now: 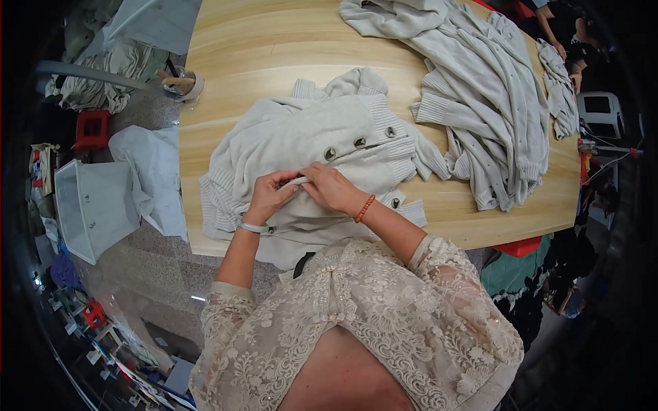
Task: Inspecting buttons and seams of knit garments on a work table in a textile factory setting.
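A light grey knitted cardigan (288, 130) with dark round buttons and ribbed edges lies spread on the table in front of me. My left hand (269, 195) pinches a fold of its front edge between thumb and fingers. Close beside it, my right hand (334, 187) is closed on the same edge, fingertips almost meeting those of the left. One button (330, 153) shows just above the right hand, with others along the placket toward the right. Whatever lies right between the fingertips is too small to make out.
More grey cardigans (480, 103) lie heaped on the right of the wooden table (240, 41). At its left edge hangs a cup (188, 83) with tools. A white bin (96, 209) and a red stool (92, 130) stand left on the floor. Another person's arm (552, 31) shows far right.
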The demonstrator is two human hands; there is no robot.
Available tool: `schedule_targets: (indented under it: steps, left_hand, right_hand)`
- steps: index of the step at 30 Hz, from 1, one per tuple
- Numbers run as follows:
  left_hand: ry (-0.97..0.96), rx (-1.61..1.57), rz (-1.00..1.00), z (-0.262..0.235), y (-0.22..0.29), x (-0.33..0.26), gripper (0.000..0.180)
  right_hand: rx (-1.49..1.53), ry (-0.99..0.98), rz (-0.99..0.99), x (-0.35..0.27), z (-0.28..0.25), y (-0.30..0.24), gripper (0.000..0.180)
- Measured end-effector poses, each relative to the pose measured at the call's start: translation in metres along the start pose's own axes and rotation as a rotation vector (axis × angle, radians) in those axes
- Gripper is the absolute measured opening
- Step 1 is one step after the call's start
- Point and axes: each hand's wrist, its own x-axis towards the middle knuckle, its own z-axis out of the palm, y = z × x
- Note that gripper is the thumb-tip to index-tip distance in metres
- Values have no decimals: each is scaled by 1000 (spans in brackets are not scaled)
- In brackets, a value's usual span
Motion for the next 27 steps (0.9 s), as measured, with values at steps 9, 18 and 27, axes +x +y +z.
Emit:
schedule_targets:
  steps: [9,18,27]
  left_hand:
    - [99,-188,-279,0,2,16,20]
    - [132,-111,-245,5,12,18,16]
    - [225,-38,-209,2,-17,16,11]
  right_hand:
    - [41,116,-19,-12,8,-8,32]
    - [-29,196,-132,-14,7,4,21]
    - [-112,59,-27,-13,13,0,37]
